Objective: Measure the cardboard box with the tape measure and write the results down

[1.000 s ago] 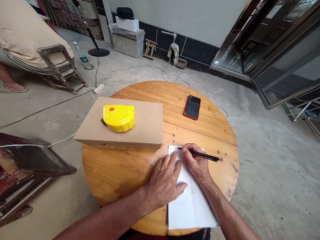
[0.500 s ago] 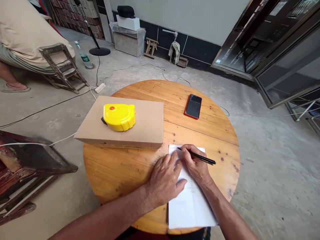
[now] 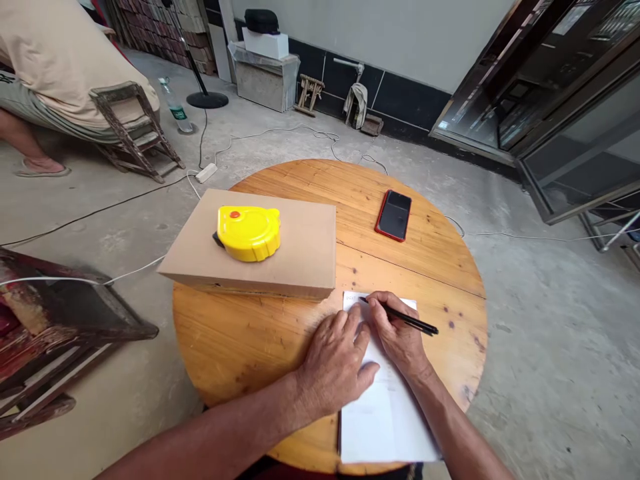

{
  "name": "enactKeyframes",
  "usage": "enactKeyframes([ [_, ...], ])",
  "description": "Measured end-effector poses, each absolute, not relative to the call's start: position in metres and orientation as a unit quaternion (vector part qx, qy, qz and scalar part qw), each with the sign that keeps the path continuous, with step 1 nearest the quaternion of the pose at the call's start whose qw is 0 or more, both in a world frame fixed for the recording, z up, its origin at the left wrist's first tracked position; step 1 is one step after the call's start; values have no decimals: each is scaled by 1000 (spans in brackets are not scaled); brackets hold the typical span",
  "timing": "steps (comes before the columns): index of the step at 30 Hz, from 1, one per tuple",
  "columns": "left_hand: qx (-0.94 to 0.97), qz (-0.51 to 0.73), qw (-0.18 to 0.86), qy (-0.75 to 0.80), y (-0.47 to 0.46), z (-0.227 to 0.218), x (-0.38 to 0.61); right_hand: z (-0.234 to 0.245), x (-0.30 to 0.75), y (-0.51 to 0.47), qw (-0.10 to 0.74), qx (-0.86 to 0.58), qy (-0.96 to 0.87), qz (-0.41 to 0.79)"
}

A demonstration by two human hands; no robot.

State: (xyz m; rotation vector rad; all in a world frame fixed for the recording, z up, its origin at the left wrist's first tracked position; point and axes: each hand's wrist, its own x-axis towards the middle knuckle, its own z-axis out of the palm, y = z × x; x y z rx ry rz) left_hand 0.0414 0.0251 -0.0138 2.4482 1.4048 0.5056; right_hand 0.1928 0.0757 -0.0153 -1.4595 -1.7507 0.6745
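Note:
My right hand is closed around a black pen, its tip touching the top part of a white sheet of paper. Faint writing shows near the sheet's upper left corner. My left hand lies flat across the paper's left edge, fingers stretched out and thumb apart. Beyond my left hand sits a brown cardboard box with a yellow tape measure on top. Farther back on the right, a phone in a red case lies on the table.
All this stands on a round wooden table. A person sits at the far left by a small wooden chair. Cables and a power strip lie on the floor. A worn wooden chair is close on the left.
The whole view has shifted slightly, so things appear a little farther right. The pen tip has moved a little along the top of the paper; my left hand stays flat.

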Motion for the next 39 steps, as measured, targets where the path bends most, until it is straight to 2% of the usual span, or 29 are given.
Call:
enactKeyframes([
  [39,838,175,161,491,27,-10,41,-16,193,76,345,-579,-694,252],
])
